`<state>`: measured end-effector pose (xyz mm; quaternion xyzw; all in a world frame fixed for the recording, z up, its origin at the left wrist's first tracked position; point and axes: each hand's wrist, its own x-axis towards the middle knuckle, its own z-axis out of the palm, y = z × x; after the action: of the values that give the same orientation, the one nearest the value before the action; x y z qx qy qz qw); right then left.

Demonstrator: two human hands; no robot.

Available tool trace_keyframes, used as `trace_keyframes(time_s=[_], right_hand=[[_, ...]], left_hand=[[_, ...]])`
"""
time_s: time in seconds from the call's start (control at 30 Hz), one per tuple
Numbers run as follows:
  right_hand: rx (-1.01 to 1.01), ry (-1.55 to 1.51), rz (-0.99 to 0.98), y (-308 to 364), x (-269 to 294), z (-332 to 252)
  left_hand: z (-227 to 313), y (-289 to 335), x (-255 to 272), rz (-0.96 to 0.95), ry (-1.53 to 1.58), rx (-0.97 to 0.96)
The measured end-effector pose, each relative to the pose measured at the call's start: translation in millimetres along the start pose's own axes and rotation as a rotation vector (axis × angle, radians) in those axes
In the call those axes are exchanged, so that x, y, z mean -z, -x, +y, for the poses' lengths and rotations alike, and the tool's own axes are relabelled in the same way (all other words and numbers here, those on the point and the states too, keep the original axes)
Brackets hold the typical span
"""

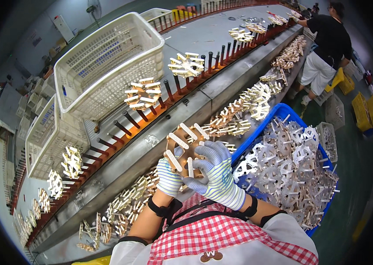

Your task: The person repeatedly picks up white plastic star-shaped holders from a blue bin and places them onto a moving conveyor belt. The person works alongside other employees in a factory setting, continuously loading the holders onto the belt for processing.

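Both my hands, in striped work gloves with grey palms, hold a round copper-coloured metal frame (178, 140) with pale bars across its rim. It is lifted and tilted in front of my apron. My left hand (170, 176) closes on its lower left side, partly hidden behind it. My right hand (217, 170) grips the right side with bent fingers. Below and beyond the hands, similar barred frames (257, 99) lie in a long heap along the metal ledge. At my right, a blue bin (250, 140) is heaped with silvery flat cut-out metal pieces (288, 165).
A row of upright dark pegs (127, 116) on an orange-brown rail runs diagonally past the ledge; some carry barred frames (143, 94). White perforated crates (111, 66) stand behind it. A co-worker (327, 44) stands at the far right, near yellow crates (360, 110).
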<state>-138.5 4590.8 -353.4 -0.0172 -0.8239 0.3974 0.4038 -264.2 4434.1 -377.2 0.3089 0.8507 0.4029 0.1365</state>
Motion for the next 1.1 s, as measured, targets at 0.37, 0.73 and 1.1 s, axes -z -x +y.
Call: trace_keyframes(time_s=[0.37, 0.73, 1.1], right_hand=[[0.099, -0.165, -0.042, -27, 13, 42], [-0.267, -0.008, 0.139, 8, 45, 153], [-0.820, -0.338, 0.175, 121, -10, 240]], left_hand=[[-1, -32, -10, 0.345, -0.191, -0.104], [-172, -63, 241, 0.567, -1.202, 0.646], [-214, 1, 224, -0.255, -3.314, 0.649]])
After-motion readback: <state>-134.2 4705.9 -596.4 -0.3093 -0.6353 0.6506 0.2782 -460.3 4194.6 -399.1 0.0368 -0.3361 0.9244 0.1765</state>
